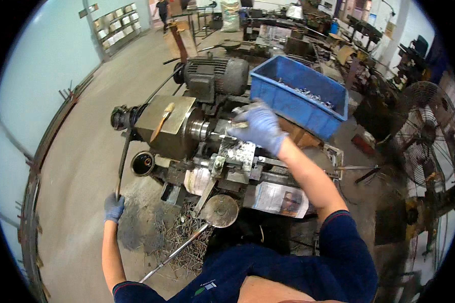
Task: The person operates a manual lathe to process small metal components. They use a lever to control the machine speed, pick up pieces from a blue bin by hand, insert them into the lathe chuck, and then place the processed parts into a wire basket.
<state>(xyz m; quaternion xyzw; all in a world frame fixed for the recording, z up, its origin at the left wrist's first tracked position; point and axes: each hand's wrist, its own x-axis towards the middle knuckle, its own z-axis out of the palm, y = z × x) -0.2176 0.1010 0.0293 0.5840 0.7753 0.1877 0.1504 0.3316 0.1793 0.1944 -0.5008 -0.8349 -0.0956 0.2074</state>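
Note:
A small lathe (235, 156) stands in front of me, its grey headstock cover (167, 121) to the left of the chuck (199, 130). My left hand (114, 208), in a blue-grey glove, is closed around the lower end of a long dark lever (123, 166) that runs up to the machine's left end. Over the carriage, just right of the chuck, is my gloved right hand (262, 127). Its fingers are bent toward the thumb; whatever lies between them is too small to name. A wooden-handled brush (162, 122) rests on the headstock cover.
Behind the lathe are an electric motor (217, 76) and a blue bin (301, 108) holding small metal parts. Metal scraps (179, 242) litter the floor near a round plate (221, 210) on a rod. A printed sheet (280, 199) lies at the front; a fan (424, 134) stands right.

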